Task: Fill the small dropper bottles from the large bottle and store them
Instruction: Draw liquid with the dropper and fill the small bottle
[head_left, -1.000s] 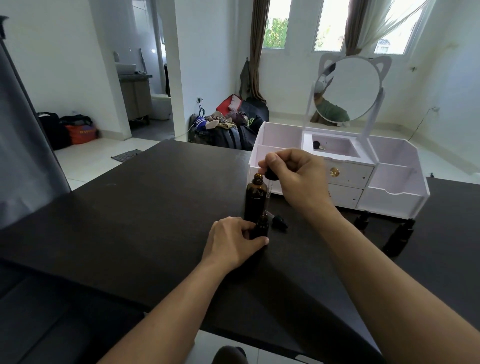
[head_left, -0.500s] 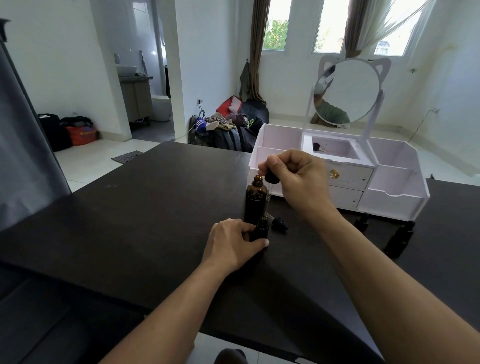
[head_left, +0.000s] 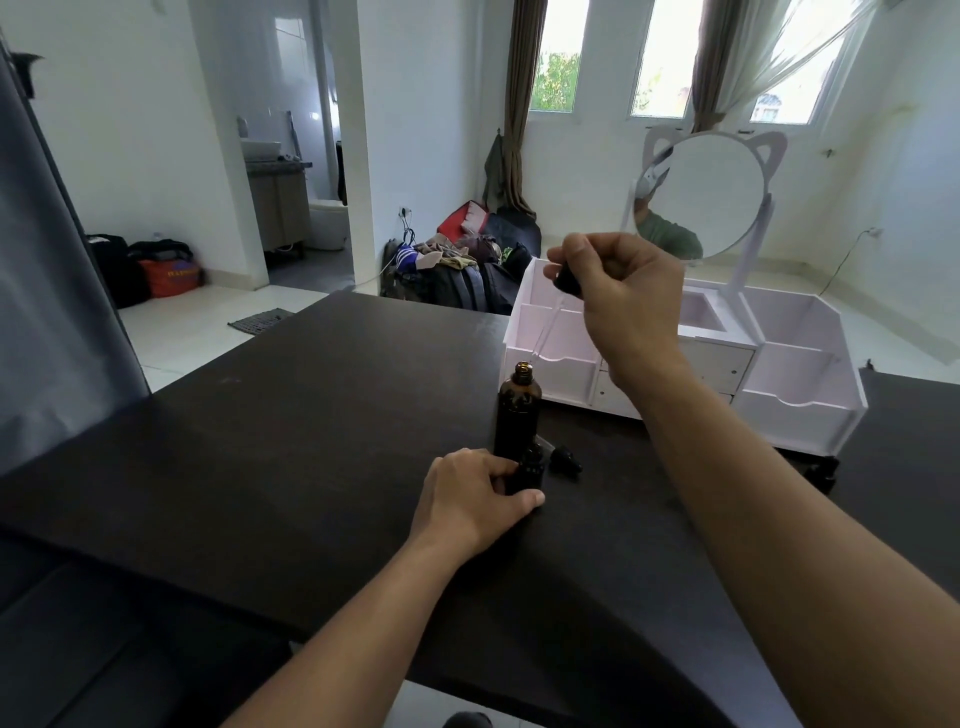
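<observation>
A large amber bottle (head_left: 517, 410) stands uncapped on the dark table (head_left: 291, 426). Just in front of it is a small dark dropper bottle (head_left: 529, 473), held by my left hand (head_left: 475, 499). My right hand (head_left: 621, 291) is raised above the large bottle, pinching the black bulb of a dropper (head_left: 565, 280). Its glass pipette (head_left: 545, 332) slants down with the tip just above the bottle's mouth. A loose black dropper cap (head_left: 565, 461) lies to the right of the small bottle.
A white cosmetic organiser (head_left: 789, 364) with open compartments, drawers and a round cat-eared mirror (head_left: 701, 195) stands behind the bottles. A dark small bottle (head_left: 823, 475) shows past my right forearm. Bags and clothes lie on the floor beyond the table.
My right hand has lifted the dropper up out of the large bottle; the pipette is now clear of the neck. My left hand stays on the small bottle.
</observation>
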